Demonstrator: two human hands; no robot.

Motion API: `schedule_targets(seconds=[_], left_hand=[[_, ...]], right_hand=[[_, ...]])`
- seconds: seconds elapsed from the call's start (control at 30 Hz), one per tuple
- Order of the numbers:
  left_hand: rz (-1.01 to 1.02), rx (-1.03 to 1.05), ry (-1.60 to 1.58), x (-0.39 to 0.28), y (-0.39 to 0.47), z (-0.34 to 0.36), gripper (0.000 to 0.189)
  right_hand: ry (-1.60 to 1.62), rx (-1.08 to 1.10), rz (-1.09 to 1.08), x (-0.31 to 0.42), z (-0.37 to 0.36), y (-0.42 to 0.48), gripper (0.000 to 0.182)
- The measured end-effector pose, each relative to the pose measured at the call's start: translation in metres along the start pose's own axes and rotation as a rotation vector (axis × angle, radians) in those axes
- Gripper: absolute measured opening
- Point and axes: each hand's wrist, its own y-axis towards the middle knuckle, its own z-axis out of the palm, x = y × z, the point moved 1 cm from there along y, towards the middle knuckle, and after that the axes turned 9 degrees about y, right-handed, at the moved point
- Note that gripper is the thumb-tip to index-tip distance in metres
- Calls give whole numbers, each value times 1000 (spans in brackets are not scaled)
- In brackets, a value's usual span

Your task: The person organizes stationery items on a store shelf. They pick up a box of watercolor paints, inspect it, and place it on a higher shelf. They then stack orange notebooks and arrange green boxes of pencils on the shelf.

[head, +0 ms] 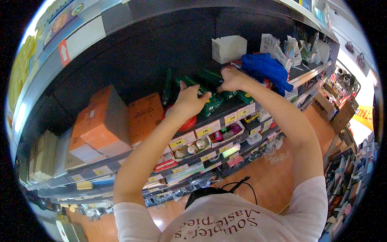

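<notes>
Both my arms reach onto a dark shop shelf. My left hand [192, 98] lies over a green box [210, 106] of a row near the shelf's front; whether its fingers grip the box is unclear. Farther right, my right hand [231, 80] is at a dark green box [210, 78], its fingertips partly hidden. Another green box [246, 97] sits below that hand at the front edge. Under my left forearm is a round red item [188, 123], partly covered. A blue cloth [264, 71] lies just beyond my right wrist.
Orange boxes [102, 121] stand at the left of the shelf. A white carton [229, 48] is at the back, with packets [293, 50] to its right. Price tags [208, 128] line the shelf edge above lower shelves of small goods. Opened cardboard boxes [343, 116] stand at the right.
</notes>
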Motion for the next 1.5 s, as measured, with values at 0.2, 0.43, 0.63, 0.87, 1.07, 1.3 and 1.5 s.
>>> schedule_targets(seconds=[0.2, 0.43, 0.63, 0.87, 1.07, 1.3, 1.5], left_hand=[[19, -70, 158, -7, -26, -7, 76], [-56, 209, 401, -19, -32, -19, 100], [-80, 219, 343, -19, -24, -15, 95], [-133, 320, 390, -26, -16, -17, 97], [-48, 324, 233, -10, -12, -5, 103], [8, 320, 112, -14, -8, -11, 101], [104, 346, -22, -6, -9, -23, 87]], right_hand=[[147, -66, -60, -8, 5, 4, 63], [470, 5, 50, 3, 3, 7, 59], [715, 217, -34, -22, 19, 22, 44], [572, 44, -86, -10, 29, 13, 48], [435, -4, -71, -1, 12, -21, 50], [445, 57, -83, -21, 5, -38, 68], [353, 176, -339, -13, -3, -63, 103]])
